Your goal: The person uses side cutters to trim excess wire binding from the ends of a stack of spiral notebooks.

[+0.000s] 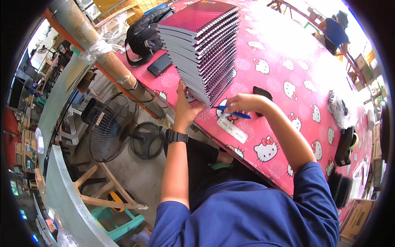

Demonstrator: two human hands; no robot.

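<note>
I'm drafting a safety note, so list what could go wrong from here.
1. The tall stack of notebooks might topple if bumped.
2. The blue tool in the right hand points toward the left hand, so a slip could hurt it.
3. That tool's tip, close to the lowest notebooks, might scratch them.

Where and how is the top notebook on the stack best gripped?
Probably by the near page edge of the top notebook, from the near side, pinched above and below: it lies flat with that edge exposed, while the wire coil lines its right side.
</note>
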